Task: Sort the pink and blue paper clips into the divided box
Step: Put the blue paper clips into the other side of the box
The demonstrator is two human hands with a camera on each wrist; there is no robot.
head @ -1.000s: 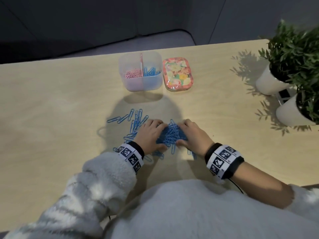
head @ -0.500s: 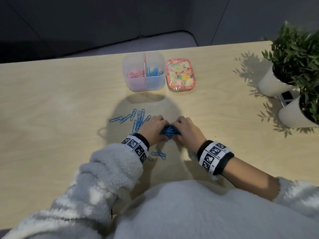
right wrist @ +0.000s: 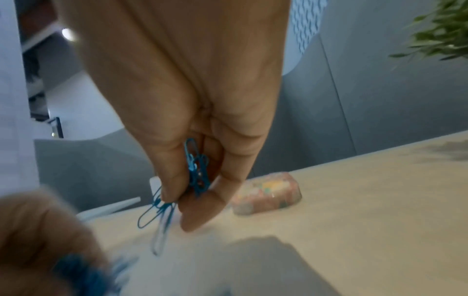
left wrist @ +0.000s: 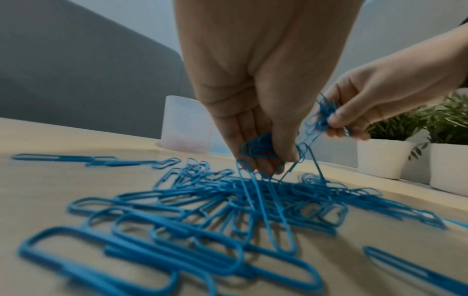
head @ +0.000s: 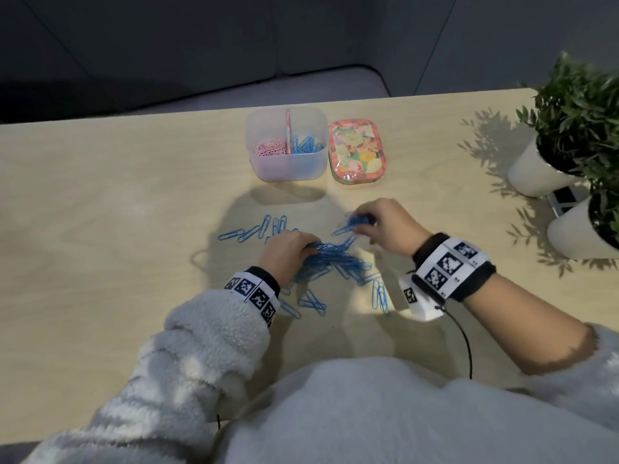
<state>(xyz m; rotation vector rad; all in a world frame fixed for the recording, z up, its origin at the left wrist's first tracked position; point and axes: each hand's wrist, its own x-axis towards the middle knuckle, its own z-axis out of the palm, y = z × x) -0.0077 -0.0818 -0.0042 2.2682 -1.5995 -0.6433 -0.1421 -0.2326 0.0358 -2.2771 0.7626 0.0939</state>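
A heap of blue paper clips (head: 330,262) (left wrist: 228,200) lies on the wooden table near me. My left hand (head: 288,252) (left wrist: 266,156) pinches a few clips from the top of the heap. My right hand (head: 378,222) (right wrist: 192,192) is raised above the table, gripping a bunch of blue clips (head: 355,222) (right wrist: 197,172), some dangling toward the heap. The translucent divided box (head: 286,169) stands at the far edge, with pink clips (head: 269,149) in its left half and blue clips (head: 306,144) in its right half.
A floral lid (head: 356,152) lies right of the box. Two white pots with green plants (head: 542,169) (head: 582,229) stand at the right edge. Loose blue clips (head: 254,229) lie left of the heap, more (head: 380,294) lie close to me.
Both hands had pressed the clips together into one heap. Now my right hand has lifted up and to the right with a bunch, and the left hand stays on the heap.
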